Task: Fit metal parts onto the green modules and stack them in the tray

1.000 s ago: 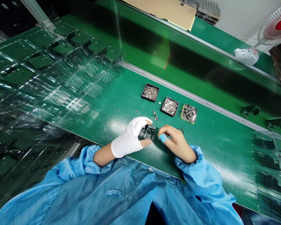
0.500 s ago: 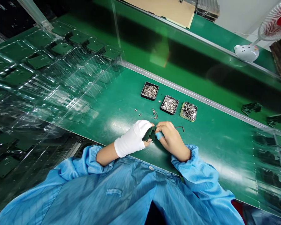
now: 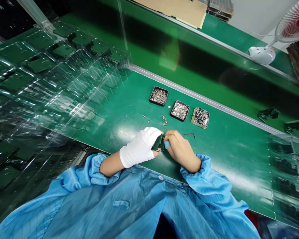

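Note:
My left hand (image 3: 141, 147), in a white glove with bare fingertips, grips a small dark green circuit board (image 3: 158, 143) near the table's front edge. My right hand (image 3: 179, 147) is bare with a blue wrap on one finger. Its fingers are pinched at the board's right edge, and whatever sits between them is too small to make out. An L-shaped hex key (image 3: 190, 134) lies just beyond the right hand. Several tiny metal parts (image 3: 164, 120) are scattered on the green mat past my hands.
A black tray (image 3: 154, 101), a second black tray (image 3: 176, 117) and a yellowish tray (image 3: 194, 122) hold small metal pieces. Clear plastic trays (image 3: 89, 89) with green boards are stacked at left; another clear tray (image 3: 274, 166) stands at right. A fan (image 3: 292, 23) is on the back ledge.
My right hand has shifted slightly left and closer against the board, showing more of the hex key. The left hand keeps its hold on the board.

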Motion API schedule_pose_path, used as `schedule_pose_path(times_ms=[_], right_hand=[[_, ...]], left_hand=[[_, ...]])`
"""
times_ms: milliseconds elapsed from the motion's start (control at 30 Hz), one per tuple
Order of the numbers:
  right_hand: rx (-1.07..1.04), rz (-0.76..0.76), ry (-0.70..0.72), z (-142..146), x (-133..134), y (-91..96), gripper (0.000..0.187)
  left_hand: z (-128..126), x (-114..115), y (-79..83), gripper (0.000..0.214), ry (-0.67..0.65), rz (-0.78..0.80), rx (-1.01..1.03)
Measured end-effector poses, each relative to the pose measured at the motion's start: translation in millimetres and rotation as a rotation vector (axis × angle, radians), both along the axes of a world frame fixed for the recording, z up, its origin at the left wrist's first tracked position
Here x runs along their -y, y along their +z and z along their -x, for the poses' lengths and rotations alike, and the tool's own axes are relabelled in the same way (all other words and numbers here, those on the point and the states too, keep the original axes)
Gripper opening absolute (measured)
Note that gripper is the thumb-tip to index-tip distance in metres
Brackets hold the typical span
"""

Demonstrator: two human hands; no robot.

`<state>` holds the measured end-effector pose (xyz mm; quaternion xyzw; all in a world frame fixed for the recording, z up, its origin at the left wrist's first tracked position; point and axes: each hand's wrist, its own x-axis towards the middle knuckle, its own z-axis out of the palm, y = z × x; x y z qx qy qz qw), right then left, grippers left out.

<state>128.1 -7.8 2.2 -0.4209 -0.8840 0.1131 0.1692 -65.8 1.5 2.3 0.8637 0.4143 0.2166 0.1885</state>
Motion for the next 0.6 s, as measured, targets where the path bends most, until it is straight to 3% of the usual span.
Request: schedule_pose_path(times_ms=[200, 333, 433, 533, 600], right_hand=[[0.038, 0.043, -0.041, 2, 2, -1.4, 0.031], [-0.063, 0.087, -0.063, 1, 2, 1.7, 0.027], [-0.266, 0.195, -0.094, 0, 0, 5.9, 0.016], [-0.408, 0.293, -0.133, 1, -1, 8.8, 0.009], [-0.377, 0.277, -0.13, 3, 0, 9.0, 0.009]], left_hand=[[-5, 3, 13.3, 0.033, -0.01, 0.053, -0.189], [1, 0, 6.2, 0.042, -0.048, 0.067, 0.046], [6, 0, -2.8, 0.048, -0.041, 0.098, 0.202], [10, -1, -4.5, 0.052, -0.075, 0.175, 0.244], [11, -3, -0.5, 0.049, -0.114, 0.19, 0.184]])
